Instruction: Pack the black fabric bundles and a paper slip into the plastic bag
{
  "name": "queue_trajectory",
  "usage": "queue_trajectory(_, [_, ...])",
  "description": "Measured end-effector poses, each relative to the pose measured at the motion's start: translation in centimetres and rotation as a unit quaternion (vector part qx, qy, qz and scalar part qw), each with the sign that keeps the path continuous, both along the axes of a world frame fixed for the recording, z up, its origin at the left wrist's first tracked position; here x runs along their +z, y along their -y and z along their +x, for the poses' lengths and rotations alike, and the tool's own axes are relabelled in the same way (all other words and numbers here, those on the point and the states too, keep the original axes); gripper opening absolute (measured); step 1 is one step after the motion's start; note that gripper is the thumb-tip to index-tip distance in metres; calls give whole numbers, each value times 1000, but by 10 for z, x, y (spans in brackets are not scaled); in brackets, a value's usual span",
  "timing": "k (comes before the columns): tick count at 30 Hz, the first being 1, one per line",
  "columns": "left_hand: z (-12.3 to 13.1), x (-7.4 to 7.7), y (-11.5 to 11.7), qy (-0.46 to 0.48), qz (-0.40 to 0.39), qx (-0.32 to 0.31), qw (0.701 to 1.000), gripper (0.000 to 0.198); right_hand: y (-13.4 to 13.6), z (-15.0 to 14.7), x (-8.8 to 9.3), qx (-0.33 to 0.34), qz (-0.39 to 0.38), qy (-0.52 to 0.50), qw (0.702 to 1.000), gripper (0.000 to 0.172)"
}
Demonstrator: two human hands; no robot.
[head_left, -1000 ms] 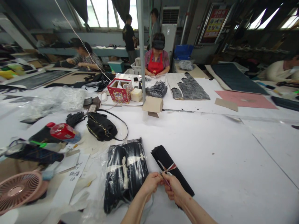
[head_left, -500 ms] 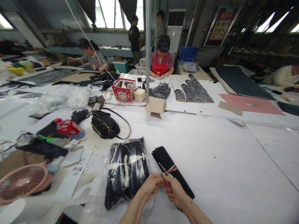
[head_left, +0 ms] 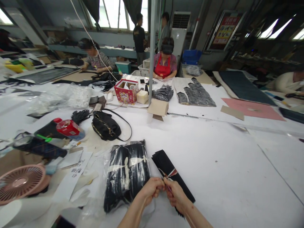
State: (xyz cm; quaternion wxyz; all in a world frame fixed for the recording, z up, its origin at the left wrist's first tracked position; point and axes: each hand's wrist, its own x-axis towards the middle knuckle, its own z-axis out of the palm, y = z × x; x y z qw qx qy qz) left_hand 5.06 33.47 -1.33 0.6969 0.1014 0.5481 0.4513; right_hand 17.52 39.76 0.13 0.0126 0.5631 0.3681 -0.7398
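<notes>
A flat bundle of black strips (head_left: pixel 166 164) lies on the white table, tied across the middle with a red-and-white string (head_left: pixel 173 173). My left hand (head_left: pixel 151 190) and my right hand (head_left: pixel 177 195) meet over the near part of the bundle, both pinched closed on the string's ends. To the left lies a clear plastic bag of black pieces (head_left: pixel 127 172) bound with white ties, close to my left forearm.
A black handbag (head_left: pixel 105 126), a red-capped bottle (head_left: pixel 68 128), a pink fan (head_left: pixel 20 183) and papers crowd the left. A cardboard box (head_left: pixel 158 107) and a pole (head_left: pixel 152 53) stand farther back. A person in a red apron (head_left: pixel 165 63) sits across.
The view has shifted slightly. My hands stay pinched on the string over the bundle, with only small movement.
</notes>
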Motion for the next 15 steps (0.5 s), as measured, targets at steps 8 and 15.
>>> queue_trajectory(8, [-1,2,-1,1,10,1,1000,11,-5,3,6,9,-40,-13,999,49])
queue_trajectory(15, [-1,2,-2,4,13,-2,1000,7,-2,2,-1,-3,-17,-5,1000,48])
